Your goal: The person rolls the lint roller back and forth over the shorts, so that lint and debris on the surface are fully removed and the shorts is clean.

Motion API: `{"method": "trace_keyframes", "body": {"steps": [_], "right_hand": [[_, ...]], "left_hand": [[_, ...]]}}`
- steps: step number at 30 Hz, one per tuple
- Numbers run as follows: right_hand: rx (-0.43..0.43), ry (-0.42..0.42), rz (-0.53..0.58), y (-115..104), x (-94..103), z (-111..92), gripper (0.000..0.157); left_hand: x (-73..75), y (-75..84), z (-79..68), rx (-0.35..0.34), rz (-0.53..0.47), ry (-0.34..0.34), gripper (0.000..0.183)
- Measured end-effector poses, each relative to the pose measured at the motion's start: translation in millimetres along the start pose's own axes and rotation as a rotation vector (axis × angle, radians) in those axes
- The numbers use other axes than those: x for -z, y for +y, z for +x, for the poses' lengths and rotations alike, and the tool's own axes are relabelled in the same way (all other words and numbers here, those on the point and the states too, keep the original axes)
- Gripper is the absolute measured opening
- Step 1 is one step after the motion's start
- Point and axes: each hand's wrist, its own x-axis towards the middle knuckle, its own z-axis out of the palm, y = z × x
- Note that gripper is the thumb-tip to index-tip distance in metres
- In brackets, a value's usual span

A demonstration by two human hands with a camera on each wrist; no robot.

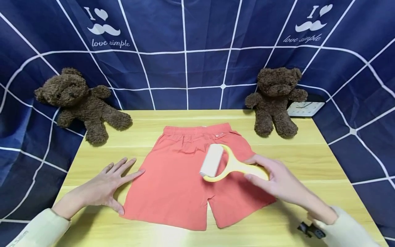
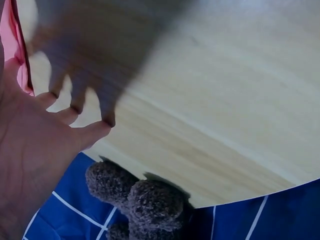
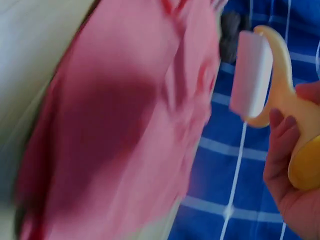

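Coral-red shorts [image 1: 179, 178] lie spread on the wooden table, waistband toward the back. My right hand [image 1: 277, 178] grips the yellow handle of a lint roller [image 1: 213, 161], whose white roll is over the middle of the shorts in the head view. In the right wrist view, the lint roller [image 3: 252, 75] is raised off the shorts [image 3: 110, 115], and the fingers wrap its handle. My left hand [image 1: 106, 185] has its fingers spread at the left edge of the shorts, thumb and index finger on the cloth. In the left wrist view its other fingertips [image 2: 102, 127] touch the table.
One brown teddy bear [image 1: 89, 106] leans at the back left of the table [image 1: 308, 161]. Another bear [image 1: 276, 99] sits at the back right, beside a small clock [image 1: 305, 109]. A blue cloth with white lines [image 1: 203, 72] hangs behind and along the sides.
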Motion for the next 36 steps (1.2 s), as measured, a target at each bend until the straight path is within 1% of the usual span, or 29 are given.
{"method": "trace_keyframes", "body": {"steps": [4, 8, 11, 16, 21, 25, 29, 33, 36], "right_hand": [[0.052, -0.025, 0.043, -25.9, -29.7, 12.6, 0.028], [0.063, -0.08, 0.087, -46.1, -60.2, 24.4, 0.022], [0.047, -0.126, 0.115, -59.3, -84.7, 32.7, 0.02], [0.043, -0.201, 0.145, -76.1, -126.0, 41.8, 0.02], [0.06, -0.225, 0.146, -87.1, -158.3, 46.8, 0.021], [0.092, -0.237, 0.124, -90.5, -177.1, 47.4, 0.021], [0.137, -0.232, 0.095, -93.6, -190.8, 44.0, 0.024], [0.183, -0.196, 0.055, -98.8, -199.8, 44.3, 0.027], [0.19, -0.187, 0.031, -101.6, -203.5, 47.0, 0.027]], "left_hand": [[-4.6, 0.7, -2.2, -0.013, 0.02, 0.025, 0.135], [-6.3, 1.0, -4.9, -0.016, 0.032, 0.042, 0.135], [-6.1, -0.1, -6.1, -0.007, 0.026, 0.049, 0.135], [-5.6, -0.3, -5.2, 0.011, 0.01, 0.038, 0.136], [-2.8, 2.3, -5.9, 0.025, 0.016, 0.008, 0.136], [0.0, 2.5, -6.1, 0.027, 0.051, -0.004, 0.138], [1.2, 3.1, -5.6, 0.04, 0.046, -0.029, 0.139], [1.5, 2.9, -5.2, 0.058, 0.038, -0.05, 0.141], [0.0, 1.7, -3.9, 0.05, 0.05, -0.041, 0.142]]}}
